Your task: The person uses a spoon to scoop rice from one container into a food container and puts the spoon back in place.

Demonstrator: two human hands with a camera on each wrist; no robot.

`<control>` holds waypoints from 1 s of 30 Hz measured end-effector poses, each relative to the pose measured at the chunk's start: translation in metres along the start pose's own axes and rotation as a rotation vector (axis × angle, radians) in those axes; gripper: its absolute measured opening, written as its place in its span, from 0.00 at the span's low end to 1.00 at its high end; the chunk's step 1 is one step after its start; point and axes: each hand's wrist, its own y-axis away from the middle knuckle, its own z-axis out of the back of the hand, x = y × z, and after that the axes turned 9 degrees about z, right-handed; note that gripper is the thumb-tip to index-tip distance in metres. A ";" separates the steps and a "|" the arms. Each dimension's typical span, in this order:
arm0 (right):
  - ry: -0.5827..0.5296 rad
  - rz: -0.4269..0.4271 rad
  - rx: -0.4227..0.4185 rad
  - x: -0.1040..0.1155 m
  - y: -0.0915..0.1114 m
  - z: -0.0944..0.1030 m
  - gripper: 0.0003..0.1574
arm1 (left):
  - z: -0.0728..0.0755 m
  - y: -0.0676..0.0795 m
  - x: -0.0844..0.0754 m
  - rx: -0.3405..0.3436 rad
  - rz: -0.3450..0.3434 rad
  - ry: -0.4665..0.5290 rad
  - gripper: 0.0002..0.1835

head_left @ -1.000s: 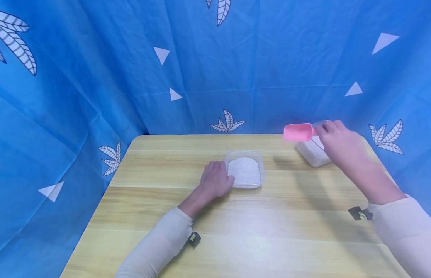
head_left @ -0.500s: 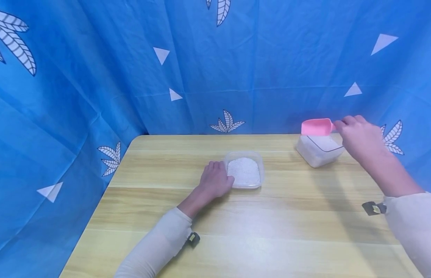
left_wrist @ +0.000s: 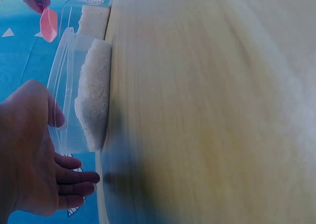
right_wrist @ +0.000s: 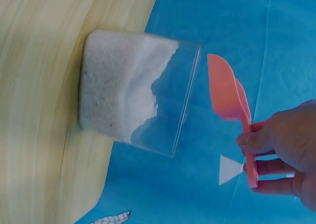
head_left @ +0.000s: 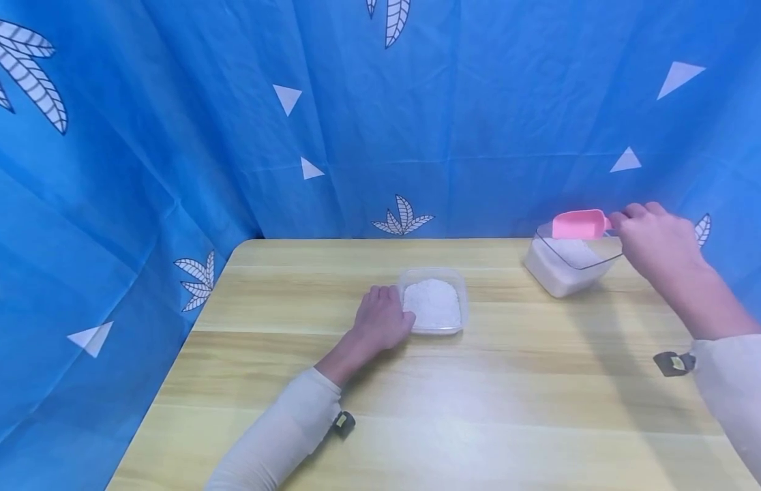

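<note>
My left hand (head_left: 383, 318) holds the left side of a low clear plastic container (head_left: 435, 330) of white grains. In the left wrist view its thumb (left_wrist: 58, 116) lies over the rim, while the other fingers (left_wrist: 79, 177) extend outside, pointing down at the tabletop. My right hand (head_left: 659, 239) grips a pink scoop (head_left: 579, 224) by its handle, palm facing its wrist camera (right_wrist: 291, 150). The scoop's bowl hangs over the mouth of a taller clear container (head_left: 561, 276), partly filled with similar grains, sloping inside as the right wrist view shows. Pink shows inside the bowl.
Both containers stand on a light wooden table (head_left: 294, 300), the taller one near the back right edge. Behind and beside it hangs a blue curtain (head_left: 509, 102) with white leaf and triangle prints. Both sleeved forearms carry a dark wrist device (head_left: 673, 363).
My right hand has moved the pink scoop rightward, from left of the taller container to over its mouth. My left hand and the low container stay in place.
</note>
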 end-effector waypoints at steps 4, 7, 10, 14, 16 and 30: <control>0.012 0.017 0.024 -0.005 0.001 -0.002 0.18 | 0.000 0.000 0.000 0.003 -0.002 0.004 0.27; 0.023 0.022 0.058 -0.009 0.001 -0.003 0.17 | 0.000 0.001 0.001 0.009 -0.006 0.002 0.27; 0.041 0.031 0.087 -0.012 0.000 -0.004 0.16 | 0.001 0.002 0.001 0.007 -0.007 -0.001 0.27; 0.053 0.043 0.115 -0.015 -0.003 -0.005 0.17 | 0.002 0.002 0.002 0.003 -0.005 0.007 0.26; 0.052 0.045 0.132 -0.016 -0.004 -0.006 0.17 | 0.001 0.001 0.002 0.002 -0.005 0.007 0.26; 0.106 0.120 0.181 -0.014 -0.015 -0.015 0.16 | 0.002 0.000 0.001 0.007 -0.012 -0.009 0.30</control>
